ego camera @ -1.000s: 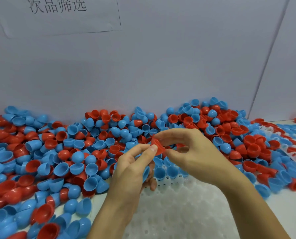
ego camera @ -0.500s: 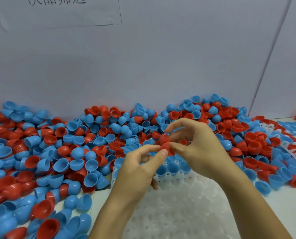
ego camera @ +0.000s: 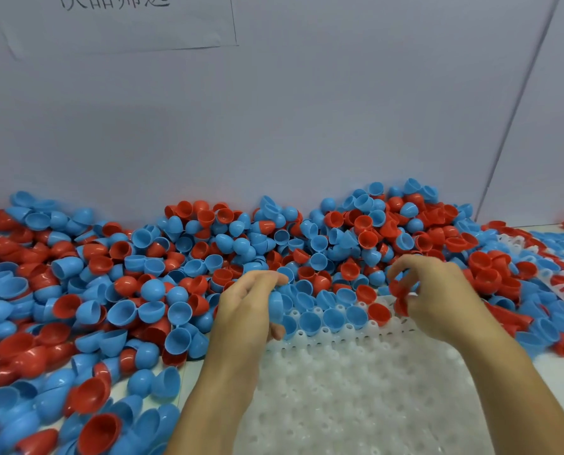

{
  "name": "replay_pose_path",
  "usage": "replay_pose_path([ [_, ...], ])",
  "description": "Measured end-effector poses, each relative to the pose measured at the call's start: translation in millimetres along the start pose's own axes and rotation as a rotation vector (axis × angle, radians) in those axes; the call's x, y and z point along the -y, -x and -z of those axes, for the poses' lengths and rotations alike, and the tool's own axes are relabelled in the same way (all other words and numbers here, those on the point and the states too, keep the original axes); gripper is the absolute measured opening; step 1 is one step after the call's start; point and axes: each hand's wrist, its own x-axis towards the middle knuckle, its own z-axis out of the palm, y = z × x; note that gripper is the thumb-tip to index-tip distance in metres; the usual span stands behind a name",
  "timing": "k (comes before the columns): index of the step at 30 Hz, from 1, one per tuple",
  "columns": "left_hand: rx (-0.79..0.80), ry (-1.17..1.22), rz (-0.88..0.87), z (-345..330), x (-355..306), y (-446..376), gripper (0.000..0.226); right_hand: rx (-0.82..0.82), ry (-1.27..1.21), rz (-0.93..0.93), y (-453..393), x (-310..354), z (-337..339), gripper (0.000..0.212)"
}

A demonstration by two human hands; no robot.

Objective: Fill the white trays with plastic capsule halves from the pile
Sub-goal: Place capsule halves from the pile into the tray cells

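A big pile of red and blue capsule halves [ego camera: 116, 290] covers the table against the wall. A white tray [ego camera: 349, 389] with round sockets lies in front of me; its far row holds several blue halves and one red half [ego camera: 378, 314]. My left hand [ego camera: 244, 310] is at the tray's far left corner with a blue half [ego camera: 275, 305] held in its curled fingers. My right hand [ego camera: 438, 297] hovers over the tray's far right edge, its fingers curled around red halves [ego camera: 400, 290].
A pale wall [ego camera: 306, 110] rises right behind the pile, with a paper sheet [ego camera: 116, 21] taped at upper left. More white trays [ego camera: 536, 257] with capsule halves lie at the far right. Loose halves spread along the tray's left side.
My hands were together, pinching a red half above the tray. They have moved apart and down; the left now holds a blue half, the right holds red halves, and a red half sits in the tray row.
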Motion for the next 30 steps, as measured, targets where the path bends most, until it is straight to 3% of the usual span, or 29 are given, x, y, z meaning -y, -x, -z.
replay_pose_path([
  [4,0.019,0.175,0.015,-0.1,-4.4,5.8,0.029,0.033,0.045,0.025,0.4,3.4,-10.8,0.05],
  [9,0.039,0.152,-0.02,1.3,-4.9,6.2,0.044,0.044,0.078,0.019,-1.2,3.2,-13.9,0.052],
  [24,0.019,0.138,-0.122,2.3,-2.3,5.2,0.024,0.056,0.08,0.034,-5.2,5.2,-2.3,0.049],
  [27,0.018,0.118,-0.164,1.2,-2.7,6.7,0.023,0.015,-0.055,0.149,-5.5,14.9,11.0,0.034],
  [30,-0.001,0.052,-0.221,0.5,-1.5,7.6,0.026,0.112,-0.249,0.251,2.3,41.3,24.5,0.014],
])
